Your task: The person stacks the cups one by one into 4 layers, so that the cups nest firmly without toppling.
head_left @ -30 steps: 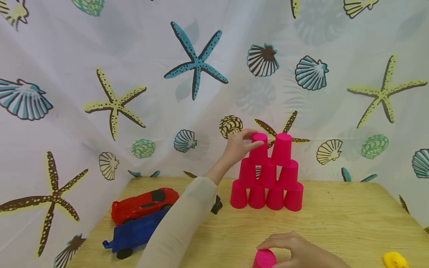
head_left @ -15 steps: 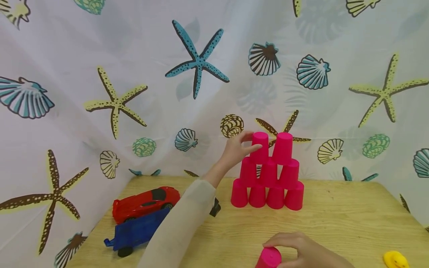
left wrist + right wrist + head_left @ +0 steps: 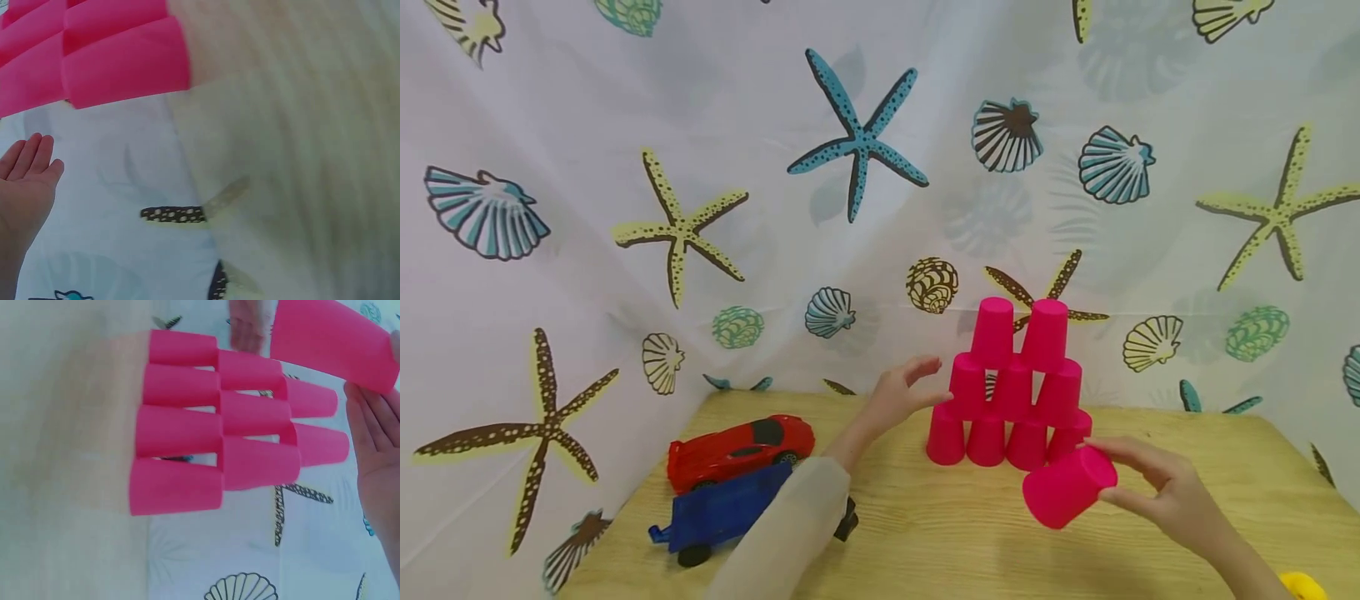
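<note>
Pink cups stand upside down in a stacked pyramid (image 3: pixel 1013 390) at the back of the table, with several in the bottom row, three in the middle and two on top. Just left of the pyramid hovers my left hand (image 3: pixel 904 393), its fingers spread and nothing in them. In front of the pyramid's right side, my right hand (image 3: pixel 1176 492) holds a loose pink cup (image 3: pixel 1066 490) by its base end, between thumb and fingers. That cup is tilted, its mouth facing down and left, above the table. The right wrist view shows the same held cup (image 3: pixel 334 344) beside the stack.
A red toy car (image 3: pixel 741 450) and a blue toy trailer (image 3: pixel 722 508) sit at the table's left, beside my left forearm. A black piece (image 3: pixel 847 521) pokes out past that sleeve. Something yellow (image 3: pixel 1302 586) lies at the front right. A shell-patterned curtain (image 3: pixel 880 208) hangs behind.
My left hand has let go of the top-left cup and moved down and left. My right hand has lifted its cup up and forward from the front edge toward the pyramid.
</note>
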`<state>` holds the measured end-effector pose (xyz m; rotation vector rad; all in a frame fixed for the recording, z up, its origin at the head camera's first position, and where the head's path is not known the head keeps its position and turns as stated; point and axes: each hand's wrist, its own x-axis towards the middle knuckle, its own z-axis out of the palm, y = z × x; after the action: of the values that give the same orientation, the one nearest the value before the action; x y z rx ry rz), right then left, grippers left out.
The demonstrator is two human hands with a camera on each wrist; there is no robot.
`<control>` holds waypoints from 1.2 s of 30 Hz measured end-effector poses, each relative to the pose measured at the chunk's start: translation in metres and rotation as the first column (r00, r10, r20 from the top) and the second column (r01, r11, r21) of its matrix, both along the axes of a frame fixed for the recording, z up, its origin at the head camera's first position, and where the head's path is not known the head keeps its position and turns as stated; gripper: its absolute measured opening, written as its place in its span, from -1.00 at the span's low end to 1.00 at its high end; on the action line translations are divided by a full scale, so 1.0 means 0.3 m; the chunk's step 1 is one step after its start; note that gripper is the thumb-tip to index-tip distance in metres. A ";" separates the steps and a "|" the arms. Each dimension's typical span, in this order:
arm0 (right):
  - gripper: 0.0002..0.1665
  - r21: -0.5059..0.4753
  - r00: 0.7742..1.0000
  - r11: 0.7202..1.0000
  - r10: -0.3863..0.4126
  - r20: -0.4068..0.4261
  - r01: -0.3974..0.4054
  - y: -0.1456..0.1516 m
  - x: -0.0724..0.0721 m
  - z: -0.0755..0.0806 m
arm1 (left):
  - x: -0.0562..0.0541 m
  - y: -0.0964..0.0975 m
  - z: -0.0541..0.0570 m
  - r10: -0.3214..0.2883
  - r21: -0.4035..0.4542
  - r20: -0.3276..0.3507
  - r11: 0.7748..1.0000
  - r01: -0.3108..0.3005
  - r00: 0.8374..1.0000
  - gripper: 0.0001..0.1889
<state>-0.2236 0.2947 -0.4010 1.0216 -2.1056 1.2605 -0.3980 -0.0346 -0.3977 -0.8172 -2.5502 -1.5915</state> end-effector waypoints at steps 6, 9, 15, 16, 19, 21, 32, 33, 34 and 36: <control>-0.45 -0.210 1.000 0.977 0.018 0.004 -0.017 0.058 -0.033 0.085 | 0.014 0.007 -0.109 -0.024 -0.052 0.039 0.998 0.026 0.999 -0.30; -0.45 -0.254 0.999 0.966 0.033 -0.019 -0.037 0.066 -0.054 0.123 | 0.018 0.011 -0.138 -0.021 -0.047 0.029 0.999 0.022 0.999 -0.36; -0.43 -0.250 0.998 0.968 0.023 -0.053 -0.036 0.065 -0.094 0.181 | 0.013 0.019 -0.165 0.006 -0.088 -0.013 0.996 -0.007 1.000 -0.45; -0.43 -0.248 0.998 0.969 0.013 -0.057 -0.027 0.064 -0.101 0.192 | 0.013 0.020 -0.165 0.011 -0.093 -0.012 0.996 -0.012 1.000 -0.46; -0.44 -0.250 0.996 0.968 -0.037 -0.079 0.016 0.057 -0.121 0.233 | 0.012 0.021 -0.162 0.016 -0.098 -0.011 0.995 -0.017 1.000 -0.47; -0.44 -0.248 0.991 0.965 -0.112 -0.077 0.090 0.046 -0.136 0.270 | 0.011 0.022 -0.157 0.017 -0.099 -0.016 0.995 -0.018 1.000 -0.48; -0.47 -0.181 0.914 0.900 -0.406 -0.019 0.396 -0.013 -0.292 0.487 | 0.004 0.025 -0.141 -0.011 -0.106 -0.021 0.994 0.009 1.000 -0.49; -0.47 -0.173 0.912 0.899 -0.411 -0.009 0.403 -0.019 -0.312 0.500 | 0.003 0.025 -0.143 -0.013 -0.106 -0.022 0.994 0.010 1.000 -0.50; -0.47 -0.157 0.908 0.896 -0.420 0.001 0.415 -0.026 -0.330 0.511 | 0.002 0.025 -0.146 -0.011 -0.106 -0.023 0.994 0.008 1.000 -0.50; -0.46 -0.118 0.899 0.892 -0.437 0.022 0.436 -0.040 -0.363 0.527 | 0.001 0.027 -0.149 -0.005 -0.106 -0.018 0.994 0.003 1.000 -0.50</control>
<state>-0.3325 0.2828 -0.2429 0.4563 -2.0706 1.1322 -0.3976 -0.0266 -0.4426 -0.8411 -2.6416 -1.4536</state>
